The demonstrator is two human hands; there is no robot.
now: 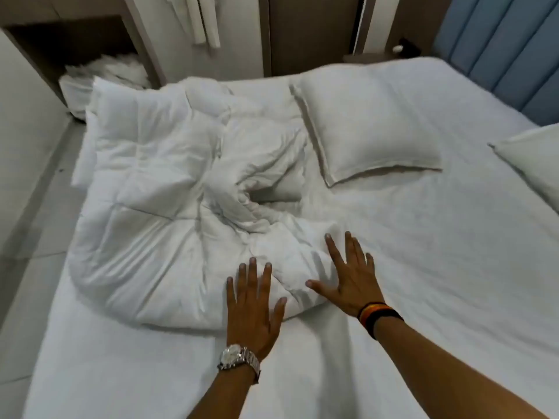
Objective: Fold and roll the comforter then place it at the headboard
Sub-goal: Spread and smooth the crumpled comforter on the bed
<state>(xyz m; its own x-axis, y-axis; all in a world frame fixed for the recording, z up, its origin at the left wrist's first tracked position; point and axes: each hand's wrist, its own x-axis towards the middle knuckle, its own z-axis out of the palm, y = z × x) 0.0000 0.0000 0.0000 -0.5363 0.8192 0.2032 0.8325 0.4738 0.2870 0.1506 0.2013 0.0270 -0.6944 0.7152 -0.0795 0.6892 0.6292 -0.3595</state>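
Observation:
A white quilted comforter [157, 207] lies crumpled in a heap on the left half of the bed [438, 282]. My left hand [254, 306], with a silver watch on its wrist, rests flat on the comforter's near edge, fingers spread. My right hand [351, 276], with dark bands on its wrist, lies flat on the heap's near right corner, fingers apart. Neither hand grips the fabric. The blue padded headboard [508, 46] stands at the top right.
A white pillow [366, 128] lies beside the comforter toward the headboard, and a second pillow [535, 167] shows at the right edge. A nook in the wall at the top left holds white bedding [106, 77]. Grey floor [33, 207] runs along the bed's left side.

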